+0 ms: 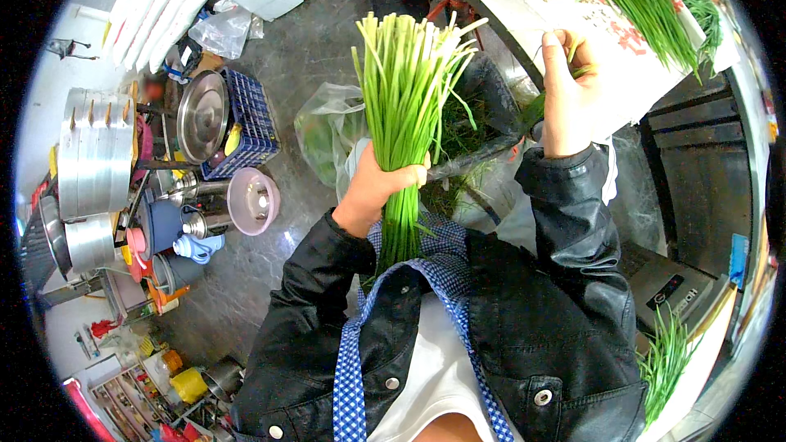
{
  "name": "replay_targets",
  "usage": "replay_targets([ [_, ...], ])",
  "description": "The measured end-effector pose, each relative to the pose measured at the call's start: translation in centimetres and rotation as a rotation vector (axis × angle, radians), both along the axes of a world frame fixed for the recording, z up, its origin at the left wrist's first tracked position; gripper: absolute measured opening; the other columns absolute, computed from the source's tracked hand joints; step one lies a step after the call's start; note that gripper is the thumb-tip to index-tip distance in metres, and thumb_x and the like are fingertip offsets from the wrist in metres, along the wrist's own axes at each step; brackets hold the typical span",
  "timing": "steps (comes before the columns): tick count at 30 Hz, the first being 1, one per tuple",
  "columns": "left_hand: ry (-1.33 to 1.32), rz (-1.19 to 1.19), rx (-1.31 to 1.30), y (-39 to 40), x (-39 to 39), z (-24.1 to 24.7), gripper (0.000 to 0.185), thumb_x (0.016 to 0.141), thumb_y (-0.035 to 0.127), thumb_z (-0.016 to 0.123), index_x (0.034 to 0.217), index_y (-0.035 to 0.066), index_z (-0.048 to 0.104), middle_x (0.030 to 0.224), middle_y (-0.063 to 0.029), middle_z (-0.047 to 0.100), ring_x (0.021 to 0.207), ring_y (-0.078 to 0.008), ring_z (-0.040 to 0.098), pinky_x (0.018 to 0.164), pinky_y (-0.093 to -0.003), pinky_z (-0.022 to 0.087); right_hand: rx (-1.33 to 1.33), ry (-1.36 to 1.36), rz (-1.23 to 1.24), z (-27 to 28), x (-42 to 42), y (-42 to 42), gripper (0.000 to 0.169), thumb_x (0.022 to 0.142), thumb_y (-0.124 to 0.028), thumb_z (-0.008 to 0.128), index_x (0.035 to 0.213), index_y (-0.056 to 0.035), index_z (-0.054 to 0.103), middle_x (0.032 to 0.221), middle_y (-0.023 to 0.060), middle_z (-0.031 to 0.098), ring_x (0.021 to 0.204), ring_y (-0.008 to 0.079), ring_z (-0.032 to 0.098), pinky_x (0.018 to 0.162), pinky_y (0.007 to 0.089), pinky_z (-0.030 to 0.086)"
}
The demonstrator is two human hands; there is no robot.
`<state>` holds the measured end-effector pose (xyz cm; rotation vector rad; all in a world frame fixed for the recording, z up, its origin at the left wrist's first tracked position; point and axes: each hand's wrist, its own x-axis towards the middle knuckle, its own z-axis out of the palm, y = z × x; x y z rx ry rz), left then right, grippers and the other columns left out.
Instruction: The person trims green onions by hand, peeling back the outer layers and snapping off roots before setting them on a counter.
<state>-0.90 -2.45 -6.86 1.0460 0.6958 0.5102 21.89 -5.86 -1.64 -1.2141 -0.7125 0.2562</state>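
Note:
A thick bunch of long green chives [408,92], pale cut ends up, is gripped in my left hand [390,184] in front of my checked apron. Off to the right, over the edge of the worktop, my right hand [568,92] is raised, its thumb and curled fingers pinching a few thin green and yellowish strands [577,67]. More long chives [642,6] lie on the worktop at the upper right. At the lower right another pile of green stalks [666,362] is partly hidden by my sleeve.
Below my hands stands a dark bin [485,92] with green scraps, beside a clear plastic bag [331,129]. The worktop [614,92] carries red and brown bits. On the left are a blue plastic crate [252,123], a pink basin [253,201] and stacked metal steamers [95,153].

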Motion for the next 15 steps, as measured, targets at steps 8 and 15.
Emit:
replay_targets([
  [8,0.021,0.035,0.015,-0.1,0.5,-0.2,0.027,0.069,0.002,0.064,0.094,0.001,0.057,0.080,-0.0057,0.061,0.067,-0.0135,0.058,0.060,-0.0270,0.047,-0.329,-0.252,0.531,-0.9,-2.9,-0.1,0.013,0.080,-0.014,0.066,0.081,-0.0019,0.061,0.069,-0.0032,0.055,0.065,0.0056,0.048,0.059,0.0222,0.039],
  [15,0.035,-0.013,0.013,0.1,0.1,0.0,0.027,0.069,0.003,0.065,0.095,0.001,0.057,0.080,-0.0054,0.060,0.068,-0.0130,0.057,0.060,-0.0267,0.047,-0.204,0.324,0.702,-0.5,-0.7,-0.4,0.012,0.084,-0.017,0.064,0.086,-0.0055,0.062,0.063,-0.0059,0.054,0.046,0.0009,0.034,0.042,0.0187,0.025],
])
